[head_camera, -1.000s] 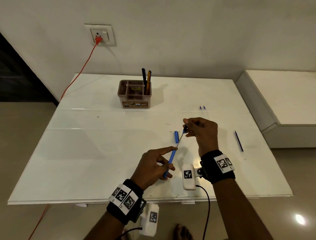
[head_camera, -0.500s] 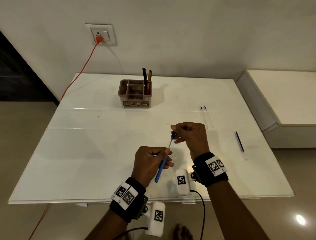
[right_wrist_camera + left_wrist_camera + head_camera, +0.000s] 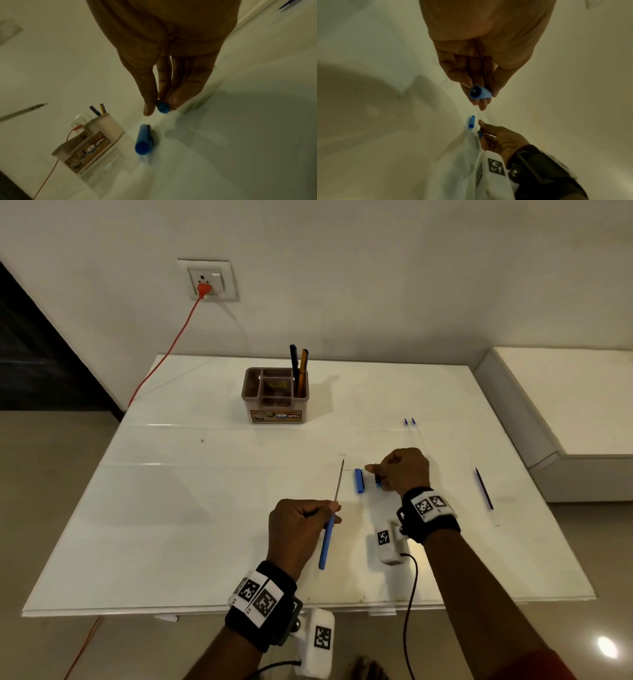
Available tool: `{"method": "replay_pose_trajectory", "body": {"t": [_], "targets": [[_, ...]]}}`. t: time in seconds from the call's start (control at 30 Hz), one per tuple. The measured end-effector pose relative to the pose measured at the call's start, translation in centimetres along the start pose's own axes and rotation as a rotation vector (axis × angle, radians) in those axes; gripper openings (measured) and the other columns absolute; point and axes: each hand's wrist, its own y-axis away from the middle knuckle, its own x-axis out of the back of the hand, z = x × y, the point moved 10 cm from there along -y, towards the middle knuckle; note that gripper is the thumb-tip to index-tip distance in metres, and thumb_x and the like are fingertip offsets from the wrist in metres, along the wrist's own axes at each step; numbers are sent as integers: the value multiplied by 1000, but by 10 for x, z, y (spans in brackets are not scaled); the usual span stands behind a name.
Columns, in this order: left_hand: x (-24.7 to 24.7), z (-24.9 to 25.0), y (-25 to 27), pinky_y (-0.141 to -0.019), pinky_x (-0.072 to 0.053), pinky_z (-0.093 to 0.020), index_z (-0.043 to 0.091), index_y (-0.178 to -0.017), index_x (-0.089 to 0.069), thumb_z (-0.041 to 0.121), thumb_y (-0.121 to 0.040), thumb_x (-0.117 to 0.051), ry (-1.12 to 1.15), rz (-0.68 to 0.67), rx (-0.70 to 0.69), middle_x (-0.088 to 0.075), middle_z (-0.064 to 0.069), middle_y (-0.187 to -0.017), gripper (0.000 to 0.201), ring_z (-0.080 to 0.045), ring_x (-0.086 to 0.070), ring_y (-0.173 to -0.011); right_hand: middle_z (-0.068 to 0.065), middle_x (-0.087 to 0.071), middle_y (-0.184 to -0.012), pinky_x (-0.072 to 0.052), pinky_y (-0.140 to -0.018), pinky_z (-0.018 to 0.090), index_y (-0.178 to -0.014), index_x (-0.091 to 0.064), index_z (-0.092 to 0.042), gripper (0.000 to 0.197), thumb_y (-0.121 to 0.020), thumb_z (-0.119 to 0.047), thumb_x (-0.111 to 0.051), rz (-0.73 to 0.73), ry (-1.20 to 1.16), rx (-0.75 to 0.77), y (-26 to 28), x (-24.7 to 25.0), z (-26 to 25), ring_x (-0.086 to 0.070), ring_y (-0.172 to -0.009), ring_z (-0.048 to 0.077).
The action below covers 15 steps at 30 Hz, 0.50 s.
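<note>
1. Blue plastic marks every part of the pen being worked on. Its barrel (image 3: 326, 542) sits in the left hand (image 3: 298, 529), whose fingers are curled tight round it above the bench (image 3: 171, 525).
2. A thin refill (image 3: 339, 479) sticks out of the barrel's front and points away from the person. It is bare because the front piece is off.
3. That small tip piece (image 3: 163, 107) is pinched between the thumb and fingertips of the right hand (image 3: 404, 470). The hand is low over the bench, probably to lay the piece down.
4. The cap (image 3: 358, 481) lies on the bench just beside the right hand, so the loose parts seem to be gathering in one spot.
5. Two spare refills (image 3: 409, 422) and a dark refill (image 3: 483, 489) lie well apart to the right, likely kept there for swapping in.
6. The organiser box (image 3: 275, 395), with two pens (image 3: 298, 368) standing in it, is at the back, out of the way.
</note>
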Motion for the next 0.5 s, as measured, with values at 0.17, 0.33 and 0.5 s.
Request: {"method": "replay_pose_trajectory", "body": {"t": [0.17,0.33,0.5], "targets": [[5,1,-1,-53,-48,-9,13,-88,-83,25,-90,-73,17,45,3,-80,-2,-78,16,-1,-71,-63,13,-73,-62,-65,-70,45,-65,-73,-1,34,-71,-27,-94,32,121,57,-1,-13,4,-75,-66,34],[6,5,0,-56,-51,-11,10,-88,-83,22,-90,-73,38,55,-13,-80,-5,-78,16,-2,-72,-63,11,-72,-66,-64,-71,41,-68,-70,-2,39,-74,-35,-91,57,156,58,8,-8,-3,-72,-68,33],[3,7,3,-51,-47,-9,10,-90,-83,21,-92,-71,35,22,0,-80,-5,-79,16,0,-70,-61,14,-73,-71,-63,-66,43,-70,-67,-3,28,-80,-22,-86,94,-81,51,42,20,-10,-69,-63,31]]}}
